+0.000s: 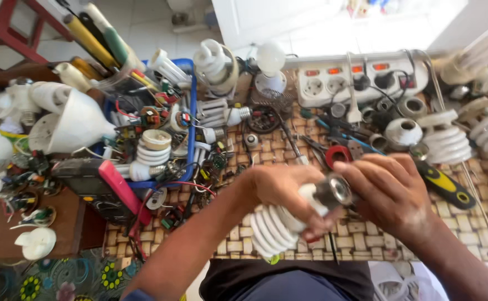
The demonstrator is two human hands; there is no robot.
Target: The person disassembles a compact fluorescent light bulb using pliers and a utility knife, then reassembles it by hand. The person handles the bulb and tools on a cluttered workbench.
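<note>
Both hands meet over the woven mat (361, 245), which serves as the reference point for this account. The left hand (280, 192) is closed around the white base of a spiral lamp (280, 228), fingers wrapped over its top, holding it tilted above the near middle of the mat; the spiral tubes point down toward the person. The right hand (391, 192) is half curled, its thumb and fingertips pinched at the lamp's metal screw cap (334, 190), which faces up and to the right. Whether the fingers grip the cap firmly or only touch it cannot be told.

At the mat's far edge lies a white power strip (361, 81) with red switches and a black plug inserted. Just right of the right hand, on the mat, rests a screwdriver with a yellow-and-black handle (444, 187). A roll of red tape (338, 154) sits on the mat just beyond the hands. More white spiral lamps (450, 142) lie at the mat's right side. Off the mat's left edge stands a blue basket (192, 100) crowded with lamp parts and circuit boards, and a pink-edged meter (102, 189) lies in front of it.
</note>
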